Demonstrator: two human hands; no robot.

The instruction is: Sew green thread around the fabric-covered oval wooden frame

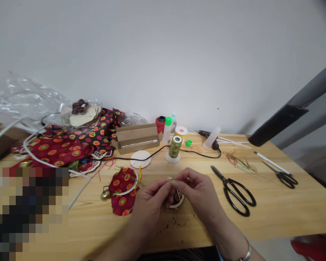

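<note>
My left hand [159, 194] is closed, its fingers curled round a small round piece with a white rim and dark patterned fabric [178, 200]. My right hand [197, 188] pinches at its top edge, thumb and fingertips meeting those of the left. What the right fingertips hold is too small to make out. Left of my hands lie dark red patterned fabric pieces [122, 204] with a white curved edging and a brass bell [105, 195]. A spool of olive thread [175, 148] stands just beyond my hands.
Large black-handled scissors [235, 192] lie at right, with smaller scissors [284, 178] beyond. A glue gun [206, 135], a green-capped bottle [167, 132] and an open cardboard box [137, 139] stand at the back. Patterned cloth [70, 145] is heaped left. A black cable [157, 152] crosses the table.
</note>
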